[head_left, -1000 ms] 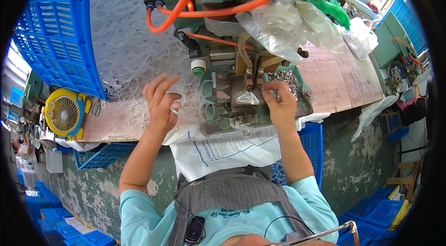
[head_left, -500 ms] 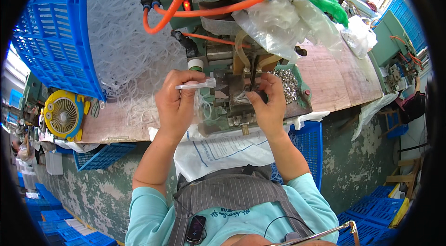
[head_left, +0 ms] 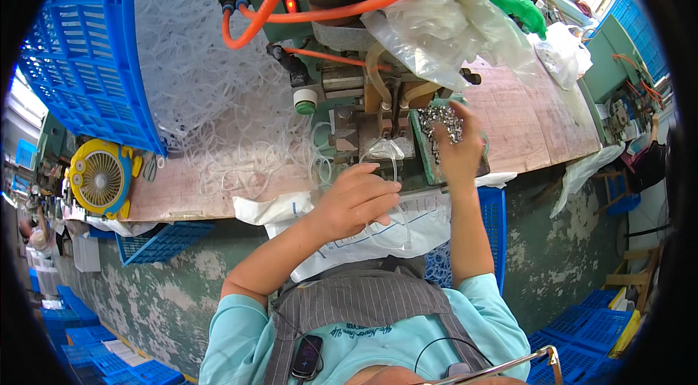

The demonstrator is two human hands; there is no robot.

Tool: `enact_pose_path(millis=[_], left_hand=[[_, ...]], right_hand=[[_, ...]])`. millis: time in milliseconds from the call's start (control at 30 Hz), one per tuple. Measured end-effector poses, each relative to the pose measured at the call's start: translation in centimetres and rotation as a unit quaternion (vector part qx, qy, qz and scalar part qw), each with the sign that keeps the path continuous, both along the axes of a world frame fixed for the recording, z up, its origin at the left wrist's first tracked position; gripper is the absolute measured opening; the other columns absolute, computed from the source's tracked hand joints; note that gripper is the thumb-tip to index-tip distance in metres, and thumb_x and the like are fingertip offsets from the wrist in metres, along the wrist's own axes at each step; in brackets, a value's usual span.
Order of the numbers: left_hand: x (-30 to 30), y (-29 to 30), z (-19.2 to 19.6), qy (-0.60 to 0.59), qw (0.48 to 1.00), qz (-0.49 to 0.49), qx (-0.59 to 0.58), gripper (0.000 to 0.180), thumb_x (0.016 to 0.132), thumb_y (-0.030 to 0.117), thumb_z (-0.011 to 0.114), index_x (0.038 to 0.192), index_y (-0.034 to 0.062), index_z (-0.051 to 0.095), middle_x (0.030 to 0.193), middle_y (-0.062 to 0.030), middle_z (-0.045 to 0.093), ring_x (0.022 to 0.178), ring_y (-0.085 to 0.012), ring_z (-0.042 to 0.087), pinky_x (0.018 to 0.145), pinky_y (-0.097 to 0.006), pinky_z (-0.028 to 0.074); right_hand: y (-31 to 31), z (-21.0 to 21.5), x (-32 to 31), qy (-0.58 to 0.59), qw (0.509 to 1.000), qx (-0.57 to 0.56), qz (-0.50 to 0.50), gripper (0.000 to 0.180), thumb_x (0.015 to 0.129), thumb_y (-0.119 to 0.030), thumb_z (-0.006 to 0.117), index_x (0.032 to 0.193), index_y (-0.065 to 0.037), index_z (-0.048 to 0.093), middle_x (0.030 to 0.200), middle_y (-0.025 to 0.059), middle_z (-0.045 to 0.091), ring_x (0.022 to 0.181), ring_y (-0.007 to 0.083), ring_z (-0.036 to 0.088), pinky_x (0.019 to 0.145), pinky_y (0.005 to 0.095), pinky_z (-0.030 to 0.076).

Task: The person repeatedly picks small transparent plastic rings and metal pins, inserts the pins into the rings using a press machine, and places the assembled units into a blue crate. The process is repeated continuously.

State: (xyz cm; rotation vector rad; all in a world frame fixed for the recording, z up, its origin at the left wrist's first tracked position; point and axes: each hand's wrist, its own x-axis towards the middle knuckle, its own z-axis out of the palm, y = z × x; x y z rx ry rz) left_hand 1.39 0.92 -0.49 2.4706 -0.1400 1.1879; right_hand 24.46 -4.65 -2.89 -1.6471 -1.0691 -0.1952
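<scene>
My left hand (head_left: 358, 199) is in front of the bench press (head_left: 349, 83), its bent fingers closed on a clear plastic strap (head_left: 396, 159). The strap runs from beneath the press tooling (head_left: 392, 119) past the fingertips, and its lower loop hangs over the white sack. My right hand (head_left: 463, 149), slightly blurred, reaches over the green tray (head_left: 424, 156) of small shiny metal pieces (head_left: 434, 118). Its thumb and fingers are apart, with metal pieces showing between them; whether a piece touches the fingertips cannot be made out.
Clear straps (head_left: 211, 87) spill in a heap from a tipped blue crate (head_left: 87, 43). A yellow fan (head_left: 100, 178) and scissors (head_left: 150, 169) are at the left. Orange hoses (head_left: 334, 18) and plastic bags (head_left: 429, 36) hang around the press. A white sack (head_left: 327, 258) drapes before me.
My left hand has moved right and nearer to me, with the strap now reaching the tooling. My right hand has left the tooling for the metal pieces. The tray appears shifted left.
</scene>
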Motion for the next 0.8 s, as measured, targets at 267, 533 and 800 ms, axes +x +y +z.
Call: enact_pose_path(millis=[267,533,800], left_hand=[[0.0,0.0,-0.2,-0.007,1.000,0.011,-0.001,0.029,0.084,0.030,0.068,0.102,0.0073,0.067,0.110,-0.0082,0.067,0.090,-0.0238,0.064,0.093,-0.044,0.047],[-0.6,-0.8,-0.3,0.010,0.994,0.092,0.066,0.035,0.079,0.028,0.072,0.107,0.0093,0.065,0.115,-0.0068,0.064,0.099,-0.0257,0.060,0.094,-0.044,0.046],[-5.7,5.7,-6.3,-0.116,0.899,0.400,-0.135,0.028,0.076,-0.003,0.065,0.103,0.0060,0.065,0.096,-0.0108,0.063,0.085,-0.0276,0.059,0.069,-0.035,0.049]], right_hand=[[-2.9,-5.8,6.3,-0.198,0.957,-0.202,-0.069,0.022,0.078,-0.018,0.073,0.098,-0.011,0.067,0.104,0.0055,0.066,0.100,0.0270,0.058,0.088,0.0408,0.041],[-1.5,-5.8,5.6,-0.144,0.987,-0.069,-0.022,0.010,0.075,-0.011,0.074,0.085,-0.012,0.070,0.090,0.0021,0.068,0.091,0.0239,0.061,0.083,0.0372,0.043],[-2.1,-5.9,5.3,-0.087,0.992,-0.082,-0.027,0.012,0.080,-0.008,0.071,0.091,-0.013,0.073,0.085,0.0030,0.068,0.082,0.0221,0.060,0.079,0.0340,0.043]])
